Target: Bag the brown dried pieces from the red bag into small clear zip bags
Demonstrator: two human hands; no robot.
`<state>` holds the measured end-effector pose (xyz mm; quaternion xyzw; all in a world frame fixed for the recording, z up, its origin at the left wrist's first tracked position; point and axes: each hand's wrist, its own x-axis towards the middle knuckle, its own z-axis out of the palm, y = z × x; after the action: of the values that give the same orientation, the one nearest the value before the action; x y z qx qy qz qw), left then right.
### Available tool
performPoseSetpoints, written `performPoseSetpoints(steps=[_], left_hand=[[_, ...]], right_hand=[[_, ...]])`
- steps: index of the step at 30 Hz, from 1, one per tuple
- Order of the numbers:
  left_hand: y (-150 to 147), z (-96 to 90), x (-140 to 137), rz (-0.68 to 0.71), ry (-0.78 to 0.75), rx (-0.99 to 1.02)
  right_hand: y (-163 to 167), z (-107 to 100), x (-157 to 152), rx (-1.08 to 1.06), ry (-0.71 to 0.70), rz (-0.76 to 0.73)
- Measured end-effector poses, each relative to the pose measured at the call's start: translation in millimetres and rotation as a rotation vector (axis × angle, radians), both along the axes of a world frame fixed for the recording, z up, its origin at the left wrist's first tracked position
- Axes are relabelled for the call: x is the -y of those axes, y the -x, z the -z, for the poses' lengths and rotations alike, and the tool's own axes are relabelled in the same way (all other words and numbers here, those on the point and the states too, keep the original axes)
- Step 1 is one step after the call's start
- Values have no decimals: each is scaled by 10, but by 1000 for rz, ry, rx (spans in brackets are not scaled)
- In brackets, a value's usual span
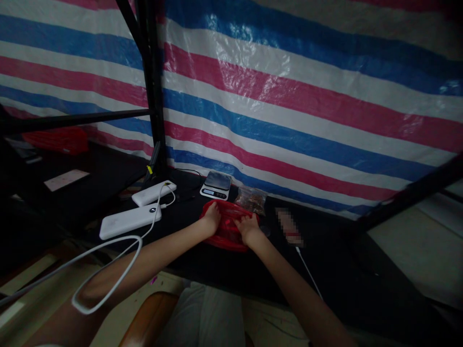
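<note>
Head view, looking down on a black table (361, 279) under a dim light. Landmark: a red plastic bag (227, 226), lying on the table near its front edge, about the middle of the picture.

Left hand (211, 219) resting on the left part of the red plastic bag, fingers bent over the plastic and seemingly pinching it. Right hand (249, 227) on the right part of the same bag, fingers curled into the plastic too. Both hands close to each other, with only a small strip of red between them. Impossible to tell whether the mouth of the bag is open or what is inside.

Just behind the bag, a small digital kitchen scale (216, 185), nothing on its plate. Behind the bag and a little to the right, a clear packet with dark brownish contents (252, 199), touching or nearly touching the bag. To the left of the bag, two white power banks (130, 220), with a white cable (108, 270) running from them toward the camera. To the right of the bag, a blurred small object (289, 226) with a thin white cord.

Far behind the bag, a striped tarpaulin (307, 96) in blue, white and pink, and a black metal frame (154, 96).

Judging from this: bag only gripped, scale not loaded, packet untouched; handling of the bag seems at an early stage.
</note>
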<state>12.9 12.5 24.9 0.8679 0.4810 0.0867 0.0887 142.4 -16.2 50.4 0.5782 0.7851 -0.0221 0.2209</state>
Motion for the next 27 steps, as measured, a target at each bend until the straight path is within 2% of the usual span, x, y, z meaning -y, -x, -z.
performPoseSetpoints(steps=[3, 5, 7, 8, 9, 11, 12, 13, 15, 16, 19, 21, 23, 27], left_hand=[[3, -144, 85, 31, 23, -86], [85, -337, 160, 155, 21, -95], [231, -575, 196, 355, 7, 33], [323, -686, 183, 425, -4, 154], [422, -776, 145, 436, -15, 286], [616, -853, -3, 292, -80, 560], [697, -828, -101, 166, -130, 689], [760, -761, -203, 27, -183, 806], [814, -527, -375, -208, -237, 969], [806, -381, -433, -259, -212, 978], [694, 39, -484, -309, -106, 894], [621, 226, -461, -349, -87, 841], [595, 321, -433, -385, -92, 814], [649, 364, -414, -401, -88, 848]], right_hand=[[-20, -146, -4, -74, 26, -48], [-149, -307, -3, -313, 81, -143], [-353, -459, -52, -643, 111, -214], [-471, -515, -103, -770, 68, -194], [-590, -550, -174, -840, -18, -116], [-814, -549, -351, -798, -273, 181], [-907, -514, -447, -711, -373, 358], [-981, -461, -538, -656, -415, 462], [-1068, -321, -693, -598, -409, 567], [-1081, -247, -754, -587, -391, 594], [-1055, -57, -879, -571, -368, 655], [-1042, 30, -928, -586, -371, 676], [-1064, 90, -957, -632, -366, 680], [-1121, 131, -979, -795, -361, 631]])
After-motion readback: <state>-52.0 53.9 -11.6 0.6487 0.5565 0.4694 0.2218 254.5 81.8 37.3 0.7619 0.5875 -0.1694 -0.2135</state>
